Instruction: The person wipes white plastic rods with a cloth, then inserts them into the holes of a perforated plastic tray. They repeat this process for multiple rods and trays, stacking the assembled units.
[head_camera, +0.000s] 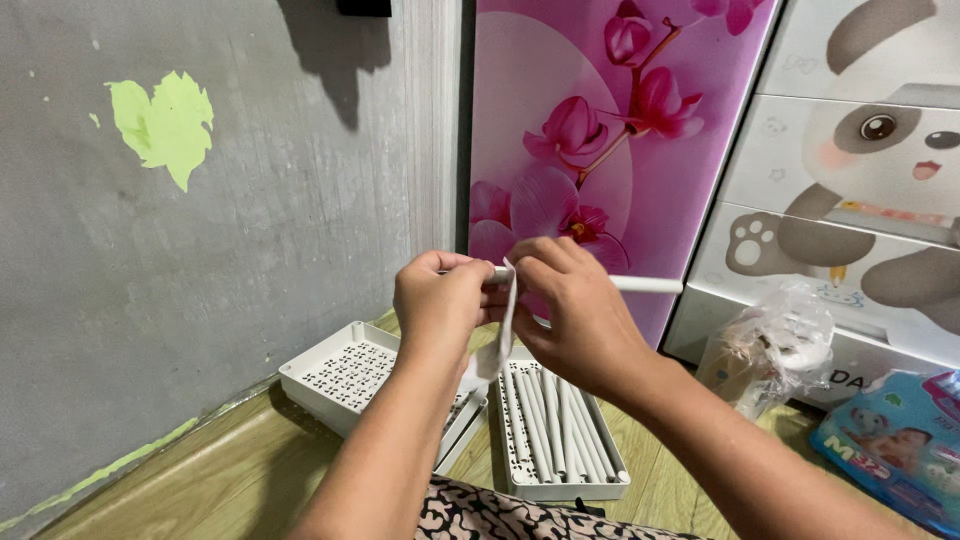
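My left hand (440, 305) and my right hand (575, 305) are raised together in front of me. Both grip a thin white tube (645, 285) that runs level and sticks out to the right past my right hand. A strip of white wrapping (500, 335) hangs down between the two hands. Below them on the wooden floor lie a white perforated tray (340, 375) and a second white tray (560, 485) holding several more white tubes.
A grey wall (200, 250) is at the left. A pink flowered panel (600, 120) and a panda-printed drawer cabinet (850, 170) stand behind. A clear plastic bag (775, 350) and a blue packet (890, 440) lie on the floor at right.
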